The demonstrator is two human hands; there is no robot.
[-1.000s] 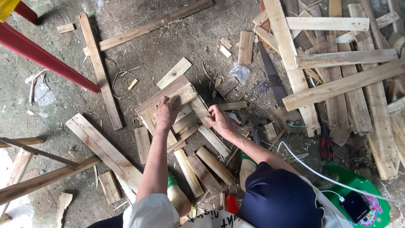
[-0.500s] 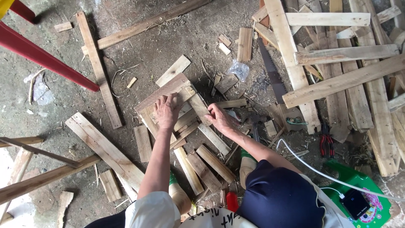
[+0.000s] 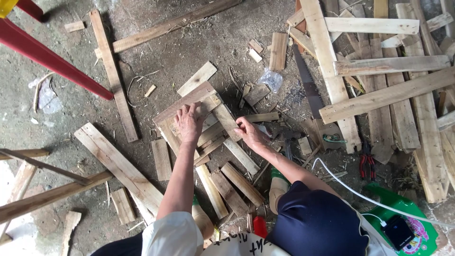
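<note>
Nearest the camera, the person's dark cap (image 3: 315, 223) filled the lower right of the view and hid whatever lay beneath it, while a white sleeve (image 3: 170, 234) closed off the bottom edge. From there both bare forearms reached up and away toward a small frame of pallet slats (image 3: 208, 121) lying on the dirt floor (image 3: 199, 57).

The left hand (image 3: 188, 124) lay palm down on that frame, fingers spread flat and pressing rather than gripping, on the frame's left half. The right hand (image 3: 250, 133) sat just beside the frame's right edge, fingers curled over the end of a diagonal slat (image 3: 226, 121); it seemed to pinch that slat, though the grip itself was too small to read with certainty. The slat's long axis ran from upper left to lower right, crossing the frame's longer boards, so its free end pointed toward the right hand, the nearer of the two to it.

Just below the frame lay several loose short boards (image 3: 237, 182). To the right of the frame, a little apart, lay red-handled pliers (image 3: 365, 163). Farther beyond the frame, up and right, lay a handsaw (image 3: 308, 85) and a clear bag (image 3: 271, 78) whose contents could not be made out, then a heap of long planks (image 3: 384, 95). Well left of the frame a red metal bar (image 3: 52, 59) crossed the corner, cut off by the edge.
</note>
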